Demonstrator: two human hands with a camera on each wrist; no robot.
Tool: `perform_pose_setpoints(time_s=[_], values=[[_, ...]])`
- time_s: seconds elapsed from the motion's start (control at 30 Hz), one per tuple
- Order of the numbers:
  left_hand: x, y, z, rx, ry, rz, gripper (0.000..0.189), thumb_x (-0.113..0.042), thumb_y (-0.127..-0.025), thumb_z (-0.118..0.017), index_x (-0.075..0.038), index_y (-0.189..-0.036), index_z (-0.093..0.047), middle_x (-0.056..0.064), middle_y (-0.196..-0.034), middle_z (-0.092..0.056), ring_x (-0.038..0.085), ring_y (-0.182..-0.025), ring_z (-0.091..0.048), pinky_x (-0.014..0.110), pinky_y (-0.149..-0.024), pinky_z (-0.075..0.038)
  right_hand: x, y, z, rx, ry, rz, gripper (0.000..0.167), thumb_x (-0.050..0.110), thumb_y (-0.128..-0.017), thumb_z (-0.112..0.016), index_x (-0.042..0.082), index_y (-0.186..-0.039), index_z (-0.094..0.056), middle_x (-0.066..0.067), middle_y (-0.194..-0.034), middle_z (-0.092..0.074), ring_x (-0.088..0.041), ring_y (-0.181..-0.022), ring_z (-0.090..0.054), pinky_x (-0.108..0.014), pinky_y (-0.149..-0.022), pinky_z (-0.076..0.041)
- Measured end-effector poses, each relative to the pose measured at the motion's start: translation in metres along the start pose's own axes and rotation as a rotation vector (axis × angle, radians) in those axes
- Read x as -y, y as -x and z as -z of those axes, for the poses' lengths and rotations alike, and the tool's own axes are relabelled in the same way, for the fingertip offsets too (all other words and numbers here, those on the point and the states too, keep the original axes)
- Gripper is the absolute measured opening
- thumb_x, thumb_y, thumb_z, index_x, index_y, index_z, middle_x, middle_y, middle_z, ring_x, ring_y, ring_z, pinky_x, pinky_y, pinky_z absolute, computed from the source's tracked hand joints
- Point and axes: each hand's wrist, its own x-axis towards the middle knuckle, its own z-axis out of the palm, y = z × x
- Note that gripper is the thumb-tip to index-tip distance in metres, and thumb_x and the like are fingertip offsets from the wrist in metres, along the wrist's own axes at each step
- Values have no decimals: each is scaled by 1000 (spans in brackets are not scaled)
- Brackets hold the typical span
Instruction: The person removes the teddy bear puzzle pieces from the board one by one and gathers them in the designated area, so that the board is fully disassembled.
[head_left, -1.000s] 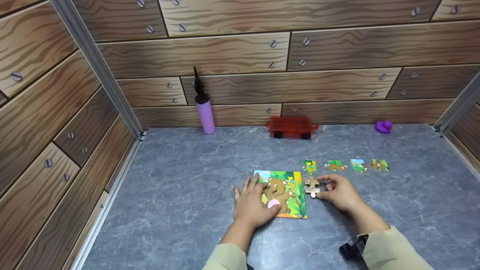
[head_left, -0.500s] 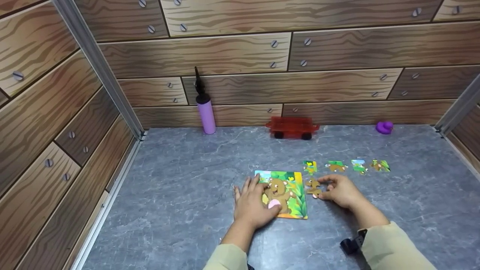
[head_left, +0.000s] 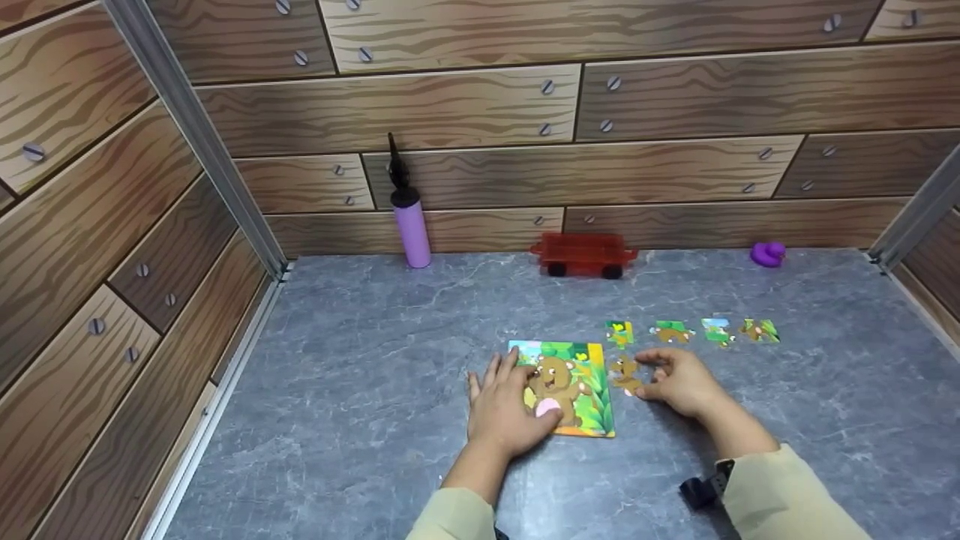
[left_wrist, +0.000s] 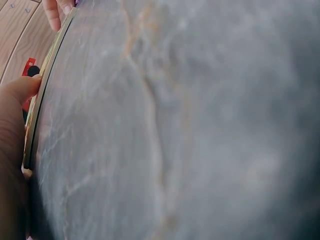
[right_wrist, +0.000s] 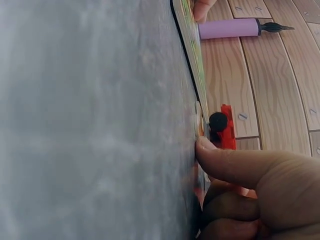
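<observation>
A square bear puzzle lies on the grey table, and my left hand rests spread over its left half. The left wrist view shows the thumb at the puzzle's edge. Just right of the puzzle, my right hand pinches a brown bear puzzle piece between thumb and forefinger. In the right wrist view the thumb covers much of that piece, low against the tabletop. Several loose puzzle pieces lie in a row beyond the right hand.
Along the back wall stand a purple hand pump with a black nozzle, a red toy wagon and a purple toy duck. Wood-print panels enclose the table.
The piece in my right hand has lost its pale glare and now shows brown, its tilt slightly changed. My left hand stays in place on the puzzle.
</observation>
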Motion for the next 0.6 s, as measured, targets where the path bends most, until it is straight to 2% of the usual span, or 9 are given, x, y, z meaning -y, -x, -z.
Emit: perform_pose_setpoints(time_s=[0.1,0.3,0.6], values=[[0,-1,0,1,5,5,70,-61,-81,-75,-20,-137,-67,4,-169,-40,34,-158,-29,72,-124,-9,1,1,-2,-21,-5,-6,59,-2,-85,-83,-11,-137,-58,1,-68,-44,-12,-58,-41,-24,-52,-38],[-1,-2,0,11,0,19,71,-62,-81,-75,-22,-139,-66,3,-170,-38,33,-159,-27,71,-125,-7,8,6,-10,-110,82,78,59,7,-85,-85,-10,-135,-58,-2,-72,-46,-16,-62,-44,-27,-55,-39],[0,-2,-1,14,-1,13,70,-62,-81,-75,-22,-138,-66,3,-170,-38,33,-159,-27,70,-125,-7,33,15,-26,-193,182,176,42,1,-88,-72,-5,-130,-67,-3,-77,-52,-18,-65,-48,-33,-60,-42]])
